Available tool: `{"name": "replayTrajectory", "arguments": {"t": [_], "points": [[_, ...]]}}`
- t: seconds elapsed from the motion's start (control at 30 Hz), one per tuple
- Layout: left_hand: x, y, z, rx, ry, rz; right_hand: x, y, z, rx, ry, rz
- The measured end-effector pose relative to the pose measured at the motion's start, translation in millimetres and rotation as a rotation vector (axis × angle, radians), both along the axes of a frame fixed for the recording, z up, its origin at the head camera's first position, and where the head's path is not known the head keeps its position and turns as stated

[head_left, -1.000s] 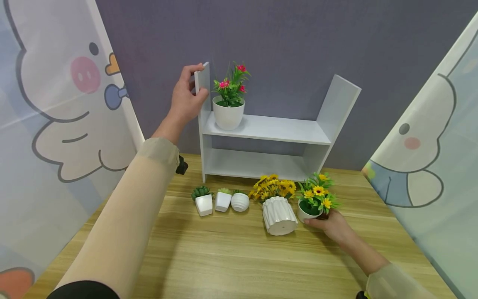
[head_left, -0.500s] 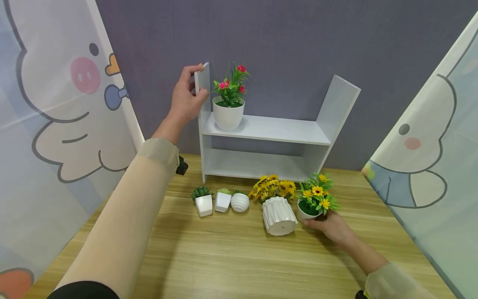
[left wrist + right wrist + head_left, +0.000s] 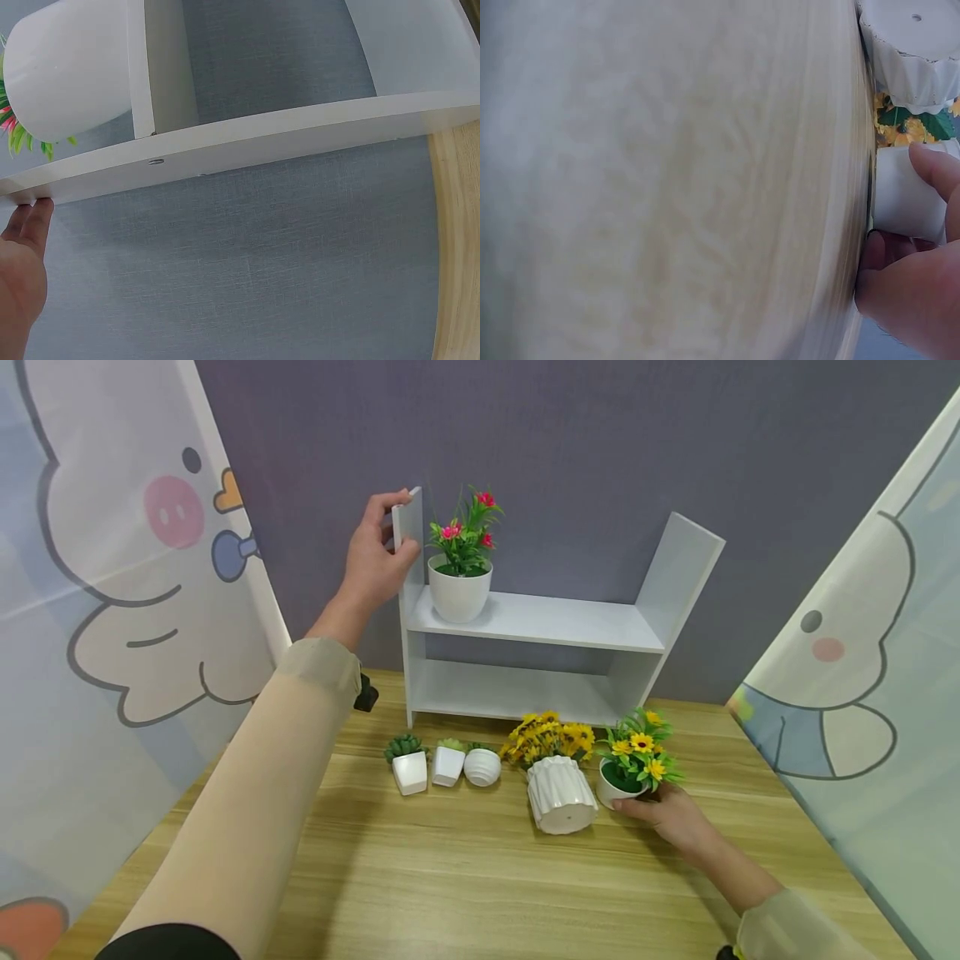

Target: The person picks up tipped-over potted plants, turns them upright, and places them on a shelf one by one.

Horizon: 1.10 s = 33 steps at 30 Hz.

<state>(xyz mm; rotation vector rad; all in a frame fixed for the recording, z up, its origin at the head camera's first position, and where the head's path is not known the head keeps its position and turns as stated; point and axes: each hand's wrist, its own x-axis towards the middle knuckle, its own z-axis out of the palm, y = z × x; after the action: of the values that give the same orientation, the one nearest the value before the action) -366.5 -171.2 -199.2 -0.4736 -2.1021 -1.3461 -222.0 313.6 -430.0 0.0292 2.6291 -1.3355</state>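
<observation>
My left hand (image 3: 375, 556) grips the top of the left side panel (image 3: 409, 531) of a white two-tier shelf (image 3: 555, 620), thumb on the inner side. Just right of it, on the upper board, a white pot with pink flowers (image 3: 459, 589) stands upright. At the right of the table my right hand (image 3: 675, 818) holds a small white pot with yellow flowers (image 3: 617, 787), thumb at its front; the fingers behind are partly hidden. In the right wrist view that white pot (image 3: 907, 191) sits between thumb and fingers. Beside it lies a tipped ribbed white vase (image 3: 561, 793) of yellow flowers.
Three small white succulent pots, a left one (image 3: 409, 772), a middle one (image 3: 447, 766) and a round one (image 3: 482, 767), lie tipped before the shelf on the wooden table (image 3: 465, 885). A grey wall (image 3: 570, 460) stands behind. Cartoon-printed curtains flank the table.
</observation>
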Motion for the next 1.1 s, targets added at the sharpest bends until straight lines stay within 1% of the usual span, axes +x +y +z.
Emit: {"name": "replayTrajectory", "arguments": {"t": [0.13,0.37,0.53,0.73,0.87,1.1], "points": [[0.5,0,-0.1,0.001,-0.001,-0.004,-0.6,0,0.3,-0.027,0.001,-0.013],[1.4,1,0.4,0.005,-0.001,-0.002,0.0,-3,3.9,-0.066,0.079,-0.013],[1.2,1,0.2,-0.001,-0.001,0.001,-1.0,-6,10.1,-0.101,0.098,-0.028],[0.4,1,-0.2,-0.014,-0.007,0.012,-3.6,-9,24.7,-0.127,0.112,-0.034],[0.1,1,-0.2,-0.015,-0.007,0.015,-5.1,-14,37.6,-0.132,0.168,-0.032],[1.1,1,-0.2,-0.012,-0.006,0.013,-5.4,-23,57.3,-0.152,0.242,0.023]]}}
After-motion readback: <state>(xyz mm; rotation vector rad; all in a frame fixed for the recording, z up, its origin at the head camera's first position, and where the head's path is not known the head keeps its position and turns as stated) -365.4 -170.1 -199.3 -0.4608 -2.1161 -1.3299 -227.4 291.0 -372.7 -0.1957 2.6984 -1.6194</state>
